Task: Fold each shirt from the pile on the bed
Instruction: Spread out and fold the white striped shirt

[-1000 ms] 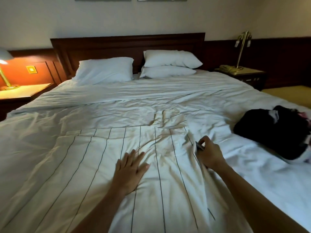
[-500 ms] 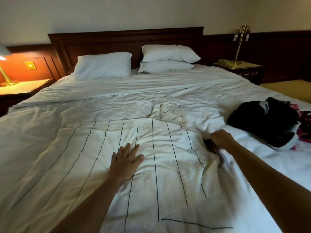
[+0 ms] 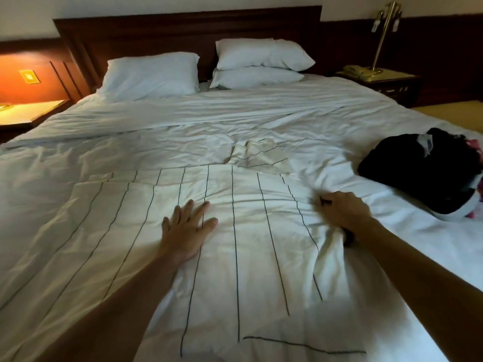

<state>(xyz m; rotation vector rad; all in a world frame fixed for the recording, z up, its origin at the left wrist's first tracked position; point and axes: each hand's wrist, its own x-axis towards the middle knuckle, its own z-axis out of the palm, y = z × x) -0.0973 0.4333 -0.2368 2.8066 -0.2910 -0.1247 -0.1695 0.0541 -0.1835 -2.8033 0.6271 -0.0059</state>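
No text, brand, number or sign can be read anywhere. Two small white tags (image 3: 375,26) hang from the brass lamp (image 3: 382,40) to the right of the bed (image 3: 261,113) (too small to tell whether they carry print). A pale neck label (image 3: 426,142) shows in the dark pile (image 3: 418,176), too blurred to read. The wall plate (image 3: 29,76) at far left shows a diamond shape; no letters can be made out.

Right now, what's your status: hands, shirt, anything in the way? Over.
Left hand flat, pressing striped shirt. Right hand grips its bunched right edge. Shirt spread on bed, not yet folded. Dark clothes pile lies apart at right, nothing blocking.
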